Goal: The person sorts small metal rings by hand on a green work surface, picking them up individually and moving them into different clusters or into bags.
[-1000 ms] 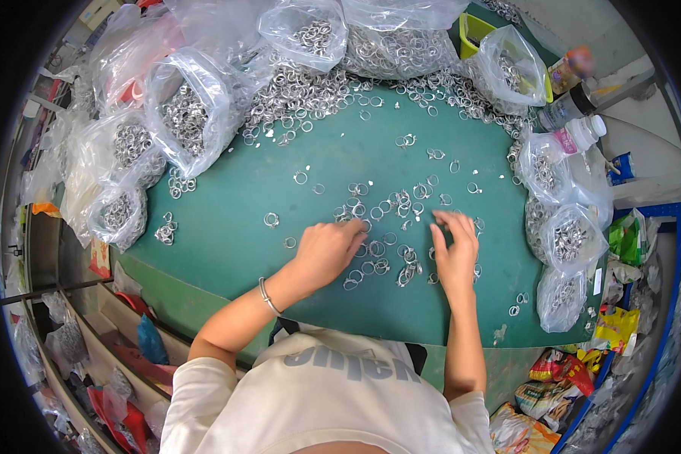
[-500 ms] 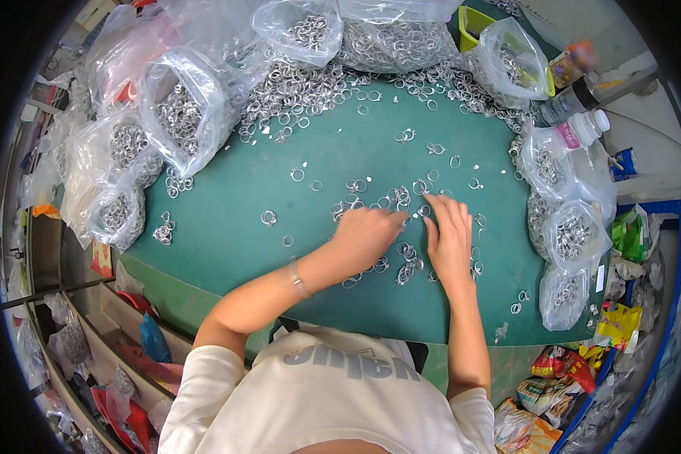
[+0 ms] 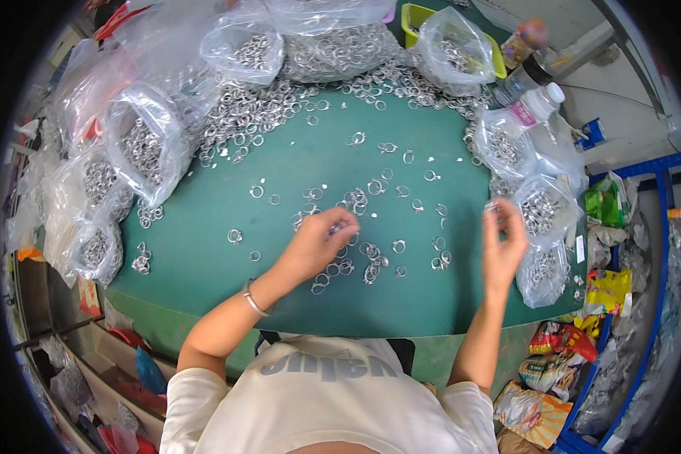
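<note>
Green felt covers the tabletop, seen from the head camera looking straight down, and small silver metal rings lie scattered over its middle. The left hand rests on this loose cluster near the centre of the tabletop, its fingers curled and pinched together around what looks like a ring or two at the fingertips; a thin bracelet circles that wrist. The right hand is raised just above the right side of the tabletop, close to its right edge, with fingers bent and the tips drawn together around a small ring; how firmly it grips is too small to tell.

Along the far edge a thick heap of rings spills out between clear plastic bags filled with more of them. More filled bags line the left edge, and another row of bags sits along the right edge, just beside the right hand. A yellow-green tray stands at the far right corner, partly hidden by a bag, and a plastic bottle with a white cap lies next to it. Coloured snack wrappers lie off the tabletop past the right edge.
</note>
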A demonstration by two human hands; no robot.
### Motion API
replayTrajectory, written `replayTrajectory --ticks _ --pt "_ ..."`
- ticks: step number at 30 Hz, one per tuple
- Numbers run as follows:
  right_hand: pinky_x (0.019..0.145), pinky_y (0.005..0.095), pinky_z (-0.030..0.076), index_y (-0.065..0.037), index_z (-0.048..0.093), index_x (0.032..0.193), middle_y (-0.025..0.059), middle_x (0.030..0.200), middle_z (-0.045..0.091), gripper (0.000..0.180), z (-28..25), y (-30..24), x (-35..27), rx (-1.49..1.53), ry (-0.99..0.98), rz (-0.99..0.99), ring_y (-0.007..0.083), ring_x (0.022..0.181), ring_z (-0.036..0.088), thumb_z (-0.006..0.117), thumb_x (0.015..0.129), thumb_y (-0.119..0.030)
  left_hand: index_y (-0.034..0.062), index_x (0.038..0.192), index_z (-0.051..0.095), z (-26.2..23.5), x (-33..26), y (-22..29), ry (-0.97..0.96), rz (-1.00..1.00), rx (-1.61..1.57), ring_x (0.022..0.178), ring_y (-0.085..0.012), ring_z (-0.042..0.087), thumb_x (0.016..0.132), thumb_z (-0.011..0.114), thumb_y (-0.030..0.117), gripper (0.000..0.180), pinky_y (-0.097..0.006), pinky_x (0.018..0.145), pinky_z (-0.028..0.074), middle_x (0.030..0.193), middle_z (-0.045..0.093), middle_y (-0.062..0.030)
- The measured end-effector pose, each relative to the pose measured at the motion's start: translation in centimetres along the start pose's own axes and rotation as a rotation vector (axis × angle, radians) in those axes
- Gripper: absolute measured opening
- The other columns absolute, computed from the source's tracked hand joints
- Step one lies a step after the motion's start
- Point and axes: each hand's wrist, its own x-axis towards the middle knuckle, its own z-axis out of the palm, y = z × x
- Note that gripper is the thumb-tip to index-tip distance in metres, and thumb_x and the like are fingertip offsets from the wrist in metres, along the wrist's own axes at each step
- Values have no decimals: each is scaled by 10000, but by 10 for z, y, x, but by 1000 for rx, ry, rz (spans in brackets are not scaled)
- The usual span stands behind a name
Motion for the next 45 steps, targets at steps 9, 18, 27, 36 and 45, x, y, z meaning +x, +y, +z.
replayTrajectory --ticks 9,18,27,36,45 --pt "868 447 431 -32 642 1079 159 1075 645 258 -4 56 102 -610 14 -233 332 996 577 655 832 -106 20 999 592 -11 0 19 -122 -352 -708 544 -62 410 957 556 151 142 -204 465 288 797 603 -37" --pt "638 271 456 -12 663 994 87 899 669 170 60 -67 -21 455 -751 -17 138 768 609 664 829 -53 48 1011 588 -10 -12 8 -242 -387 -1102 572 -51 371 966 555 197 159 -195 491 294 864 590 -28" --pt "632 228 431 22 665 840 12 747 634 58 80 -89 54 530 -235 -97 67 661 509 682 827 -33 33 1132 579 -21 -24 5 -2 -408 -1030 598 -60 414 955 557 137 206 -196 518 318 862 590 -18" --pt "836 384 491 46 635 1067 228 1030 657 264 178 -116 289 144 -28 -469 329 955 651 629 837 -84 23 1106 603 -35 -19 4 63 -408 -961 609 -62 426 954 542 116 188 -208 525 322 842 587 -13" --pt "804 339 486 9 661 996 161 965 669 162 96 -95 116 254 -348 -317 301 911 647 606 864 -68 -1 1103 608 -30 -25 -7 81 -378 -840 613 -69 459 964 527 111 197 -207 527 346 829 582 -13"
